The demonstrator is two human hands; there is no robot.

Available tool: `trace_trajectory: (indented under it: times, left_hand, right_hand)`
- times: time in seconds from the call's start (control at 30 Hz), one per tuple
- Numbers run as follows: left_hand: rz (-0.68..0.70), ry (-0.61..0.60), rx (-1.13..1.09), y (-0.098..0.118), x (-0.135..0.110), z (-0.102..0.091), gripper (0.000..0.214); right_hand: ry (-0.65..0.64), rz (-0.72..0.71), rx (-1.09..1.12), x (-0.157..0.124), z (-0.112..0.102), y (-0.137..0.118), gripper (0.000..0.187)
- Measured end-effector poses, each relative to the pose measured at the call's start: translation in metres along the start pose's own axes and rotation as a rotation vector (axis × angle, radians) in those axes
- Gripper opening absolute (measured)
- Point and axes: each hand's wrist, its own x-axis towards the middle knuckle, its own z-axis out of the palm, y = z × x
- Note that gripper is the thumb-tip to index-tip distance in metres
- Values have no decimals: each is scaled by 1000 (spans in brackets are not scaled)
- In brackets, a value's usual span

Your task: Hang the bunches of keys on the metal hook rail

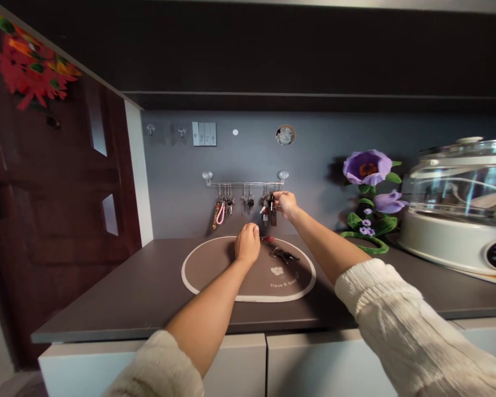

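My right hand reaches up to the chrome hook rail on the grey wall, its fingers pinched on a key bunch that hangs at the rail's right end. My left hand hovers over the back of the brown oval mat, fingers curled; I cannot see what it holds, if anything. A red-tagged key and a dark key bunch lie on the mat just right of that hand. More keys hang further left on the rail, one with a pink strap.
A purple artificial flower stands on the counter at the right, with a glass-lidded white cooker beyond it. A dark wooden door is at the left. Wall switches and small hooks sit above the rail.
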Motion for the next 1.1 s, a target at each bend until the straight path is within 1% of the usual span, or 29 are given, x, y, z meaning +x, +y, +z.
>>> trace_trajectory:
  times: [0.1,0.23,0.5,0.67,0.93,1.1]
  left_hand:
    - [1,0,-2,-1,1,1,25]
    - [9,5,-8,-2,1,2,24]
    - [-34,-41,27,3,0,-2,25]
    - [-30,-41,29,4,1,-2,24]
    - [-19,-21,12,1,0,-1,23]
    - [-22,-18,6,2,1,-2,22]
  right_hand:
    - [93,37,-39,0,3,1,8]
    - [105,55,-43,-2,5,1,12]
    - [212,55,-29,6,9,6,12]
    - [251,72,-37,10,10,9,12]
    - [215,57,-67,12,1,21,11]
    - [124,16,-57,9,-2,28,14]
